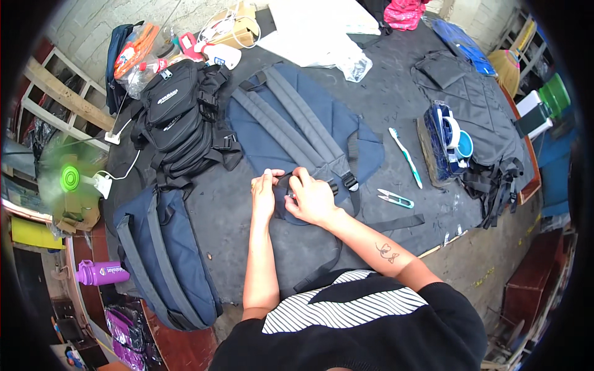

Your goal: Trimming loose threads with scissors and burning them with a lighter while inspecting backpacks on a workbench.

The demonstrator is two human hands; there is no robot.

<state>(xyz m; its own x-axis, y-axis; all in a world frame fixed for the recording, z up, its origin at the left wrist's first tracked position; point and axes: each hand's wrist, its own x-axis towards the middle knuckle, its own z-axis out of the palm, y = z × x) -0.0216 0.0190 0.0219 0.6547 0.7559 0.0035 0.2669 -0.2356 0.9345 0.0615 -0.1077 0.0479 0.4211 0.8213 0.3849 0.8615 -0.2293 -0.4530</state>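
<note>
A navy backpack (365,145) lies straps up on the dark table, its two padded grey straps (278,117) running toward me. At its near end my right hand (312,198) is closed, fingers bent and pinching a dark fabric part of the bag. Beside it my left hand (263,193) is closed at the left edge of that same part, fingertips toward the right hand. The exact bit between the fingers is hidden. A black webbing strap with a buckle (350,180) hangs just right of the hands. Thread snips (396,198) and a toothbrush (406,158) lie farther right.
Black bags (179,117) are piled at left above another navy backpack (164,260). A clear case (438,142) and a black backpack (476,111) lie at right. White sheets (309,31) cover the back. A green fan (71,177) and purple bottle (102,272) stand at the left edge.
</note>
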